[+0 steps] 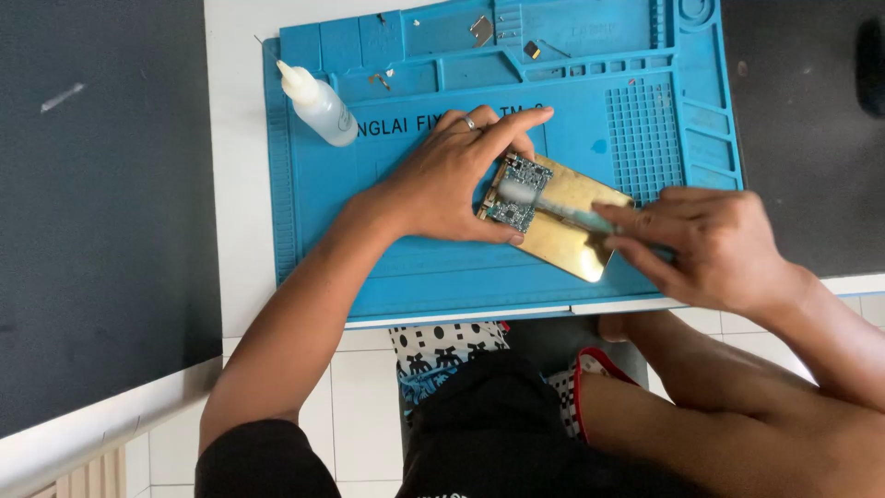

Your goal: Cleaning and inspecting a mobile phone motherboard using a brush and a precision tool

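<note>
The small blue-green circuit board (514,192) lies on the upper-left end of a gold-coloured metal plate (567,229), and both rest near the middle of a blue work mat (369,267). The left hand (447,180) presses down on the board's left edge, its fingers (516,124) spread apart, forefinger stretched along the far side and thumb along the near side. From the right of the board comes a slim tool (553,207) (blurred, its pale tip over the board), its long axis running right to left; the right hand (710,244) has its fingers clamped on the tool's handle. The left hand is the nearer to the board. Up and left of the board a white squeeze bottle (318,103) lies on the mat. The mat covers a white surface (235,184).
</note>
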